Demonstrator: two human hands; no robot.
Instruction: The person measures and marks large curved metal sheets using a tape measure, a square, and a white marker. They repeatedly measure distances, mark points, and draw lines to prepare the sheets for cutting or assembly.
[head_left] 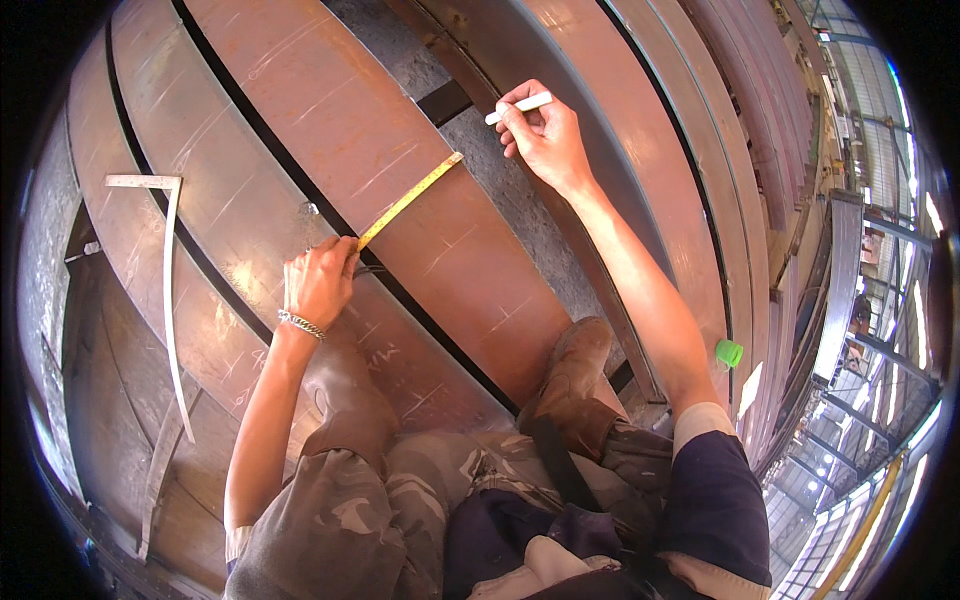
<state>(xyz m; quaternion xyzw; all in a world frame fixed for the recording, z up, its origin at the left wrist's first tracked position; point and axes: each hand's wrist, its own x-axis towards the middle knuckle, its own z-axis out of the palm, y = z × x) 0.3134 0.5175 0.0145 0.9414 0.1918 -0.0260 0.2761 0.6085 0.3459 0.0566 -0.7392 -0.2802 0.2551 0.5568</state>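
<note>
My left hand (322,278) is closed at the near end of a yellow tape measure (412,200). The blade is stretched across a rust-brown steel plate (330,110), and its far end lies at the plate's right edge. The tape's case, if there is one, is hidden under the hand. Between the fingers of my right hand (543,135) is a white chalk stick (520,107), held above the gap to the right of that plate. Thin white marks cross the plate on both sides of the tape.
A metal carpenter's square (170,260) lies on the plates at left. Dark gaps separate the long steel plates. My boots (575,375) rest on the steel. At right are a green roll-shaped object (729,352) and stacked long plates (770,130).
</note>
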